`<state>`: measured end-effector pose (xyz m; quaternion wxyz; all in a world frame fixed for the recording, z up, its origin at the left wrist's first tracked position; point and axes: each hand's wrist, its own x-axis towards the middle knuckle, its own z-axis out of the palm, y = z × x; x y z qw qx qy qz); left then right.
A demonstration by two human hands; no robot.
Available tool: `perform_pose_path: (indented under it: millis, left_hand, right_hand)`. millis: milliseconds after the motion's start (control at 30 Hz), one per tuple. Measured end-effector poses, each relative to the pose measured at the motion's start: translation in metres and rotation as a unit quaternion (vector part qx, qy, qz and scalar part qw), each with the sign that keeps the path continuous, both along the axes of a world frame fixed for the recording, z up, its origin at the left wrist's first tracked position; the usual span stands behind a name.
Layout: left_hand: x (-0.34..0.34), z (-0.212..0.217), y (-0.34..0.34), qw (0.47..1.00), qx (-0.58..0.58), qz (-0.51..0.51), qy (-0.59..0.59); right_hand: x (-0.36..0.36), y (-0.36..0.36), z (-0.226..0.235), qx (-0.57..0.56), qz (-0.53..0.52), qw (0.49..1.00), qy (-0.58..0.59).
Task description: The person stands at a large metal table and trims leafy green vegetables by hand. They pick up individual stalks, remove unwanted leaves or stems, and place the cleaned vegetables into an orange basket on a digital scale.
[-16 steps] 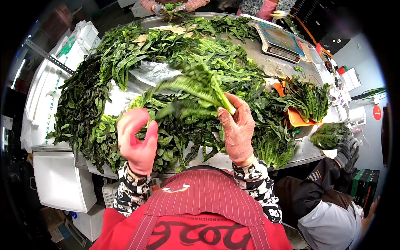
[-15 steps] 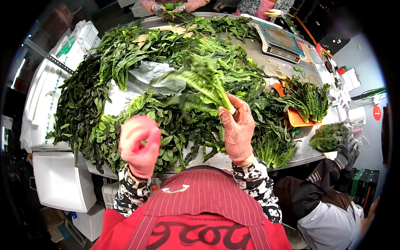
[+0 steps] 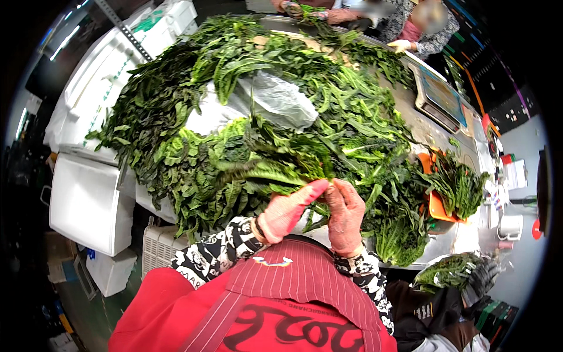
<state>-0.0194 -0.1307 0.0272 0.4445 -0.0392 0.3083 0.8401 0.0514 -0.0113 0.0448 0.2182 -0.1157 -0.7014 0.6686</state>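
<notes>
Your left hand (image 3: 285, 212) and right hand (image 3: 345, 214) pinch a leaf bunch (image 3: 267, 170) at the worktop's (image 3: 446, 237) near edge — a loose grip lets stems slide off.

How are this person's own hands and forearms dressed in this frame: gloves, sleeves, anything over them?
Both the left hand and the right hand wear thin pinkish-red gloves with a faintly textured surface. The forearms are covered by black-and-white patterned sleeves that reach the wrists. Over the chest lies a dark red pinstriped apron above a bright red garment with dark lettering.
</notes>
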Motion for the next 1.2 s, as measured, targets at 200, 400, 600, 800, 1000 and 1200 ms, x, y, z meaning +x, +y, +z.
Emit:
perform_pose_path:
  millis: [200, 400, 600, 800, 1000, 1200]
  left_hand:
    - [0.002, 0.032, -0.002, 0.865, -0.115, 0.116, 0.475]
    - [0.002, 0.034, -0.043, 0.916, 0.022, 0.215, 0.339]
    - [-0.011, 0.005, -0.088, 0.919, 0.028, 0.313, 0.239]
    - [-0.005, -0.013, -0.111, 0.931, -0.047, 0.344, 0.115]
    - [-0.003, -0.023, -0.120, 0.949, -0.041, 0.307, 0.068]
    - [0.001, -0.009, -0.110, 0.966, -0.074, 0.233, 0.083]
  right_hand:
    - [-0.013, -0.001, 0.001, -0.040, -0.043, 0.998, 0.027]
    - [-0.051, 0.052, 0.032, -0.474, 0.025, 0.878, 0.058]
    - [-0.136, 0.013, 0.056, -0.001, 0.217, 0.968, -0.129]
    - [-0.255, -0.035, 0.024, 0.349, 0.217, 0.873, -0.262]
    - [-0.260, -0.065, 0.013, 0.402, 0.282, 0.790, -0.368]
    - [-0.222, -0.028, 0.026, 0.183, 0.225, 0.927, -0.240]
